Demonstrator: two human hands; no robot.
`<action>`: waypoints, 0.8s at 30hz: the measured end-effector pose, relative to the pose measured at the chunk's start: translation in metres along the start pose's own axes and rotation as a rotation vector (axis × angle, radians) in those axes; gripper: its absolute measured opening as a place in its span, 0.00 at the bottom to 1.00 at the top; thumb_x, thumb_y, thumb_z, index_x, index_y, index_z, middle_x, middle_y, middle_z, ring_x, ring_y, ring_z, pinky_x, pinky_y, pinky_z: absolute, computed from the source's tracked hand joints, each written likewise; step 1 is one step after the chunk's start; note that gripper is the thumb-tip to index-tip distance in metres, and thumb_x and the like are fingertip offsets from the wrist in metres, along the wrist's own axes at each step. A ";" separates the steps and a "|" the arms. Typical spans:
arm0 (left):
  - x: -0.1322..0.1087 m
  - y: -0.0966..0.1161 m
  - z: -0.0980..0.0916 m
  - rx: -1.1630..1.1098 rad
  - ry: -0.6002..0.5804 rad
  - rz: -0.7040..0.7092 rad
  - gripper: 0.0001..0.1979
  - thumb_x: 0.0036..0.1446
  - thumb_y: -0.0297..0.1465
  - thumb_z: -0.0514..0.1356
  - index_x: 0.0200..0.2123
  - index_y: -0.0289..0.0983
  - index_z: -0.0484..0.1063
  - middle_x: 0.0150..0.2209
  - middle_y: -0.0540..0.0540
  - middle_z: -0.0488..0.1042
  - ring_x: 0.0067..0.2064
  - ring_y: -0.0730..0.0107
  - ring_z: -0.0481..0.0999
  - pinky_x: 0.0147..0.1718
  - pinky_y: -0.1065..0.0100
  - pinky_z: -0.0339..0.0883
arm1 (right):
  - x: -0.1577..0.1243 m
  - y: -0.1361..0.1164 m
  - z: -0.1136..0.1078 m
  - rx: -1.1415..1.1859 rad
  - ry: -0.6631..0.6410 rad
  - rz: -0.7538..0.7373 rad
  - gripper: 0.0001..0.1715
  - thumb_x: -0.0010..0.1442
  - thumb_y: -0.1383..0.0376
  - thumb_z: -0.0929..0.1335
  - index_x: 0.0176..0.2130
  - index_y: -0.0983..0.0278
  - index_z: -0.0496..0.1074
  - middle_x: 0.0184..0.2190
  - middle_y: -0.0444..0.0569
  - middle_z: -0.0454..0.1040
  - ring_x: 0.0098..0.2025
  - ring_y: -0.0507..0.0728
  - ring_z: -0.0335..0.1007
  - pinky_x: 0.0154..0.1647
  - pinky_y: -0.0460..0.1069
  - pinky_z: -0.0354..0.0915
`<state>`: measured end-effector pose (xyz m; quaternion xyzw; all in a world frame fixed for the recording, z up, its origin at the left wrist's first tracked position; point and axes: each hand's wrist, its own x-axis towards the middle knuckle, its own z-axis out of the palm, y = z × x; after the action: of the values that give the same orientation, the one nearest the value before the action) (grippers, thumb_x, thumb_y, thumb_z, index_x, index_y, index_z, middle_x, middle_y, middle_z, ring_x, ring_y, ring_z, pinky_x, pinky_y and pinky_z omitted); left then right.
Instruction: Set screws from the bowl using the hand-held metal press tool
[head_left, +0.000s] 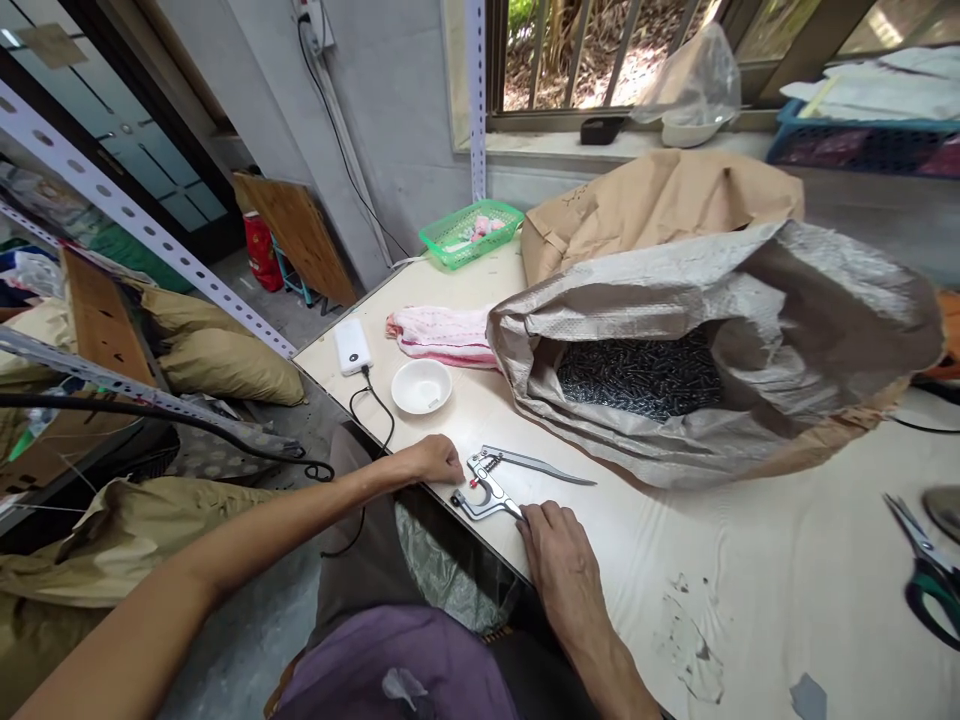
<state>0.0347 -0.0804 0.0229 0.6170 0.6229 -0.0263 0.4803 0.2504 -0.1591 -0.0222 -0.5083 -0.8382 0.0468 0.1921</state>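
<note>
Purple clothing [375,650] on the person's front sat nearest the camera, at six o'clock. Beyond it, silver snap-press pliers [496,493] lay near the edge of the desk [660,560]. Taking the pliers as the dial's centre, the right grip [559,550] was at four o'clock, clamped on the end of one handle. The left grip [435,460] was at ten, fingers curled together just beside the head; I could not tell whether anything small was inside. A white bowl [421,387] stood at eleven, and an open woven sack [765,340] of small dark pieces [645,375] at two. The pliers looked metal, so probably stiff, sturdy and rather smooth, with a coil spring [491,462] likely to push back; the best hold seemed around both handles, well back from the head
</note>
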 end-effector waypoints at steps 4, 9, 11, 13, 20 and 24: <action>-0.003 -0.017 -0.014 -0.210 -0.041 0.020 0.08 0.41 0.33 0.61 0.20 0.33 0.71 0.15 0.56 0.60 0.20 0.79 0.58 0.20 0.75 0.51 | 0.001 0.001 0.001 0.026 0.018 0.003 0.08 0.63 0.67 0.59 0.33 0.62 0.65 0.28 0.47 0.65 0.30 0.54 0.59 0.32 0.49 0.56; -0.021 -0.025 -0.008 -0.564 -0.213 -0.057 0.17 0.35 0.41 0.68 0.23 0.33 0.73 0.20 0.52 0.69 0.23 0.78 0.66 0.22 0.75 0.58 | 0.001 0.003 0.001 0.023 0.051 -0.018 0.10 0.64 0.66 0.58 0.32 0.62 0.65 0.27 0.46 0.64 0.31 0.54 0.60 0.32 0.49 0.56; -0.032 -0.027 -0.001 -0.688 -0.287 -0.083 0.19 0.33 0.41 0.71 0.24 0.32 0.73 0.22 0.51 0.72 0.23 0.79 0.67 0.23 0.75 0.60 | 0.001 0.003 0.001 0.026 0.042 -0.013 0.11 0.64 0.66 0.58 0.32 0.62 0.65 0.28 0.47 0.64 0.31 0.54 0.59 0.32 0.49 0.56; -0.044 -0.031 0.008 -0.810 -0.383 -0.113 0.20 0.34 0.40 0.72 0.26 0.31 0.74 0.24 0.50 0.73 0.24 0.79 0.69 0.24 0.75 0.63 | 0.002 0.002 0.001 0.026 0.024 -0.005 0.11 0.64 0.65 0.57 0.33 0.63 0.65 0.28 0.47 0.64 0.31 0.54 0.59 0.33 0.49 0.57; -0.059 -0.065 0.046 -1.142 -0.483 -0.287 0.16 0.39 0.33 0.73 0.28 0.30 0.74 0.27 0.48 0.75 0.26 0.78 0.73 0.31 0.73 0.68 | 0.002 0.000 -0.002 0.048 0.011 -0.004 0.12 0.65 0.63 0.57 0.34 0.63 0.66 0.29 0.49 0.65 0.32 0.55 0.58 0.35 0.50 0.58; -0.039 -0.077 0.072 -1.180 -0.237 -0.434 0.12 0.42 0.28 0.71 0.26 0.29 0.72 0.24 0.49 0.73 0.25 0.77 0.72 0.34 0.71 0.69 | 0.003 -0.001 -0.001 0.041 -0.007 0.014 0.13 0.65 0.63 0.57 0.34 0.63 0.66 0.29 0.49 0.65 0.32 0.55 0.59 0.35 0.50 0.59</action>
<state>0.0060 -0.1732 -0.0341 0.1013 0.5860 0.1563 0.7886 0.2490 -0.1570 -0.0199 -0.5101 -0.8341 0.0670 0.1992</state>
